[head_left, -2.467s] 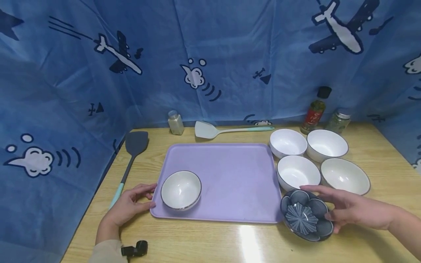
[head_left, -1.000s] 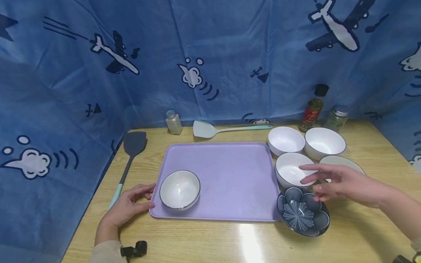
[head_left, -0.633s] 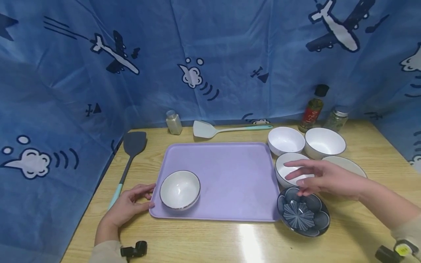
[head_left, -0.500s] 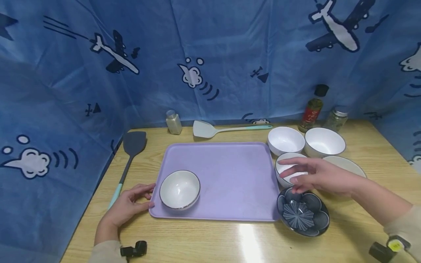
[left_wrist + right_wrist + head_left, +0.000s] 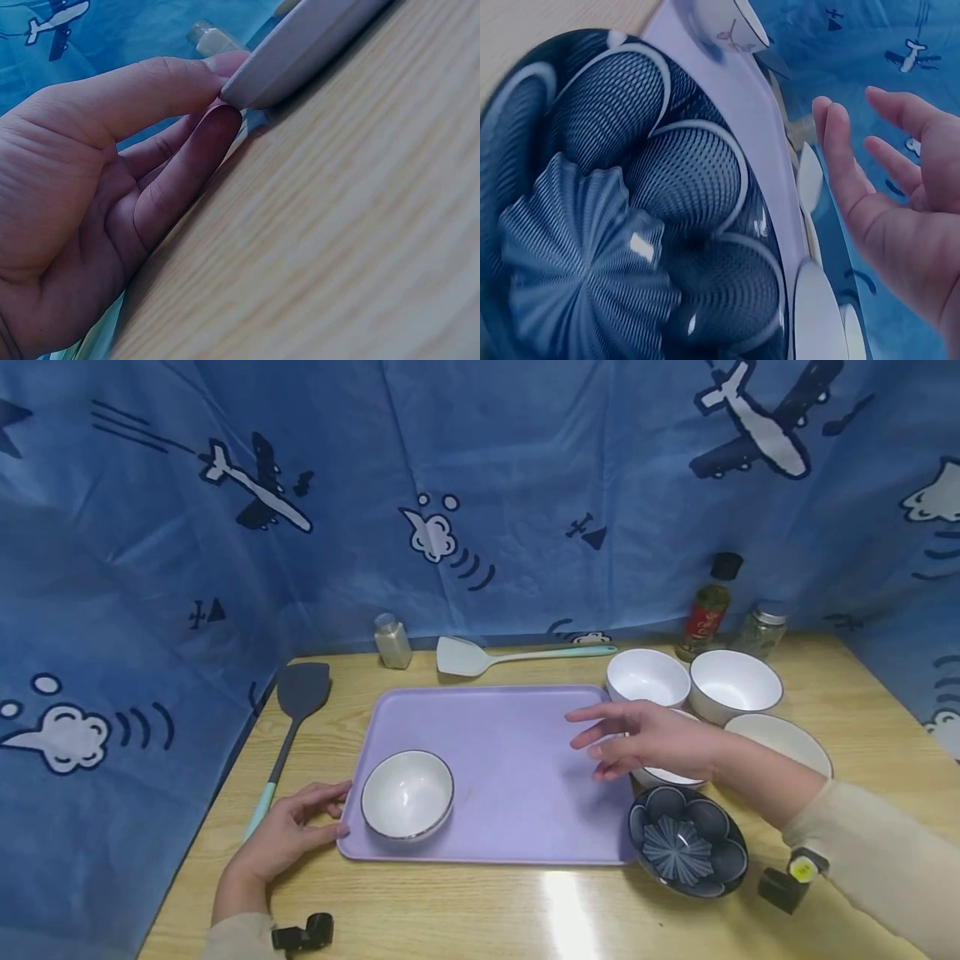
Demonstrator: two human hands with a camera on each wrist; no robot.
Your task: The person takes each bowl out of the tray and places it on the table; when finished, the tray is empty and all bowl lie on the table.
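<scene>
My left hand (image 5: 291, 828) pinches the left rim of a purple tray (image 5: 517, 777); the left wrist view has the thumb (image 5: 172, 86) on the rim and a finger just below it. A white bowl (image 5: 408, 797) with a dark rim stands on the tray's left part. Over the tray's right side hovers my right hand (image 5: 652, 739), fingers spread and holding nothing. It partly hides a white bowl (image 5: 671, 777) behind it. A dark blue flower-patterned bowl (image 5: 686, 843) sits by the tray's front right corner, large in the right wrist view.
More white bowls (image 5: 648, 677) stand right of the tray. Behind them are a red-labelled bottle (image 5: 705, 618) and a lidded jar (image 5: 761, 631). A pale spatula (image 5: 465, 657) and a small shaker (image 5: 392, 642) lie beyond the tray, a dark spatula (image 5: 300, 693) to its left.
My right hand has let go of the dark blue bowl and moved left and up over the tray's right edge. My left hand keeps its hold on the tray.
</scene>
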